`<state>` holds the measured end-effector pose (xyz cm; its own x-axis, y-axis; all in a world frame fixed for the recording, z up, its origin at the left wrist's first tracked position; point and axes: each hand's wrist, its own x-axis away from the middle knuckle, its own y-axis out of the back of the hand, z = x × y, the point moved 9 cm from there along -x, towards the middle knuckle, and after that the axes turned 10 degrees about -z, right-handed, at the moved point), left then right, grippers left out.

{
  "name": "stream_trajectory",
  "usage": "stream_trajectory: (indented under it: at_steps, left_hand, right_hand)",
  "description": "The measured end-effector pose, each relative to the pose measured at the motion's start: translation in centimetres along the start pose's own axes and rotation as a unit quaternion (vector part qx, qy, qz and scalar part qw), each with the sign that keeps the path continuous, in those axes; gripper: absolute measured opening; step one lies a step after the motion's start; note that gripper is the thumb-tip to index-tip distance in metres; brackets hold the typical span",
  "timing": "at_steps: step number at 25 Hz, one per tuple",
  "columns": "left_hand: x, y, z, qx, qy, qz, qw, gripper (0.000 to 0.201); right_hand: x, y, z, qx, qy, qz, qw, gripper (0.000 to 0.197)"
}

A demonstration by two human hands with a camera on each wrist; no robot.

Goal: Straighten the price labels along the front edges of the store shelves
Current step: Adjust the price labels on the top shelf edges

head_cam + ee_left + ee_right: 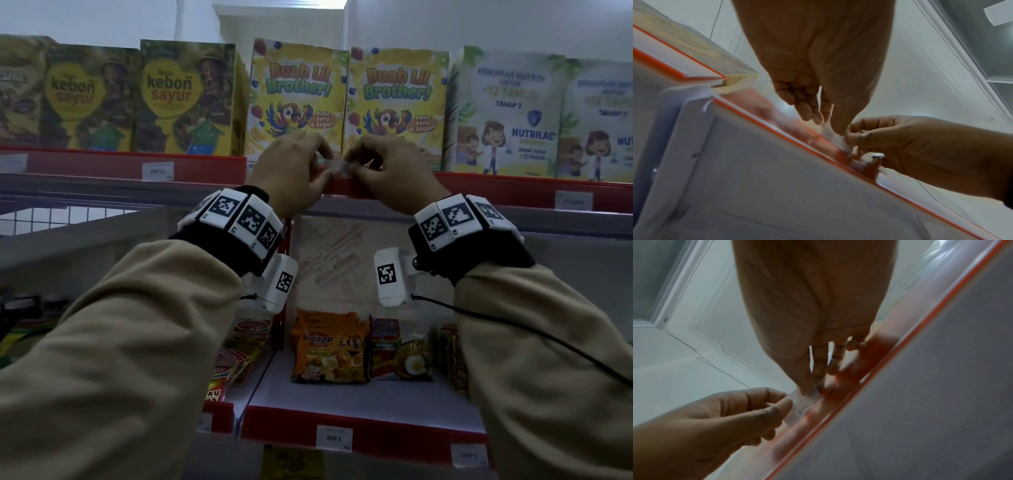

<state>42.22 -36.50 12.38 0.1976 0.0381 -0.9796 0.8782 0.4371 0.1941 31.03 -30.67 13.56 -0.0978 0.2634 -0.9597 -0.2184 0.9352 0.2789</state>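
Pinching one small price label (337, 167) with left hand (291, 171) and right hand (387, 171), fingertips curled tight. Right at the red shelf edge (479, 186), just under the Buah Lil Brother! boxes (298, 99)

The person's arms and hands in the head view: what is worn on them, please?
Both arms wear loose beige long sleeves. Each wrist carries a black band ringed with white square blocks bearing black-and-white coded markers. A white box-shaped camera unit with the same kind of marker hangs under each wrist. A thin black cable runs from the right one. The left hand and right hand are bare.
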Motion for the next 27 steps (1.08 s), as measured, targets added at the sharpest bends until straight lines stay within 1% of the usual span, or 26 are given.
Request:
stream_trajectory:
  at_steps: [2,4,8,12,16,18,20,22,27]
  left_hand:
    - [0.0,-0.4,0.1,-0.024,-0.002,0.015,1.000,0.027]
    - [0.0,-0.6,0.2,-0.033,0.002,0.021,0.999,0.028]
    - [-0.1,-0.4,0.3,0.007,0.023,0.021,0.999,0.026]
    - [-0.4,-0.1,0.4,0.028,0.024,0.029,0.999,0.024]
    - [-0.3,-0.4,0.4,-0.001,0.018,0.042,0.999,0.024]
    - [-0.2,-0.5,0.2,-0.014,0.007,0.044,0.999,0.025]
    - [0.0,-0.4,0.0,-0.022,-0.009,0.038,0.999,0.027]
    - [0.3,-0.2,0.0,-0.019,-0.015,0.027,0.999,0.027]
    - [0.7,-0.1,0.1,0.000,-0.011,0.001,1.000,0.022]
  right_hand:
    - [-0.1,-0.3,0.2,0.009,0.008,0.038,0.999,0.011]
    - [-0.2,-0.3,0.1,0.034,0.010,0.059,0.998,0.012]
    - [0.0,-0.3,-0.4,0.082,0.005,0.089,0.993,0.015]
    - [0.1,-0.4,-0.3,0.095,0.000,0.095,0.991,0.017]
    - [0.1,-0.1,-0.4,0.087,-0.010,0.094,0.992,0.018]
    - [0.1,-0.3,-0.2,0.108,-0.002,0.102,0.989,0.019]
    - [0.0,-0.5,0.0,0.134,0.007,0.116,0.984,0.021]
    - [0.0,-0.6,0.0,0.139,0.010,0.125,0.982,0.021]
    - [0.3,-0.2,-0.7,0.062,-0.022,0.097,0.993,0.013]
